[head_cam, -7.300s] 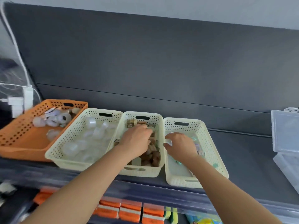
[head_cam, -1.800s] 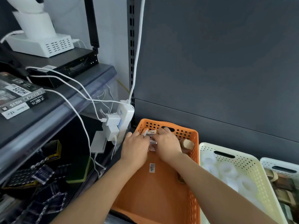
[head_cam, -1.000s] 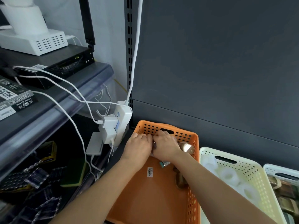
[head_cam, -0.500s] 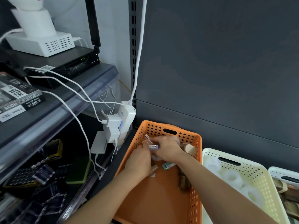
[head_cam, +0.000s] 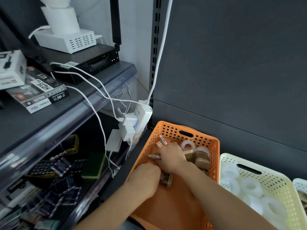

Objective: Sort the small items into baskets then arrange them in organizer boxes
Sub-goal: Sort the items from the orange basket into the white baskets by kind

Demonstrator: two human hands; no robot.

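Perforated basket (head_cam: 172, 211) at centre, against the back panel (head_cam: 232, 63); both hands (head_cam: 144, 181) (head_cam: 172, 157) inside it among small items (head_cam: 198, 156). A second basket (head_cam: 280, 183) of tape rolls (head_cam: 251, 186) just to its right. Power strip (head_cam: 141, 120) to its left, below a shelf (head_cam: 54, 117) bearing boxes (head_cam: 39, 95).

Left hand (head_cam: 144, 179) fingers hidden, curled under
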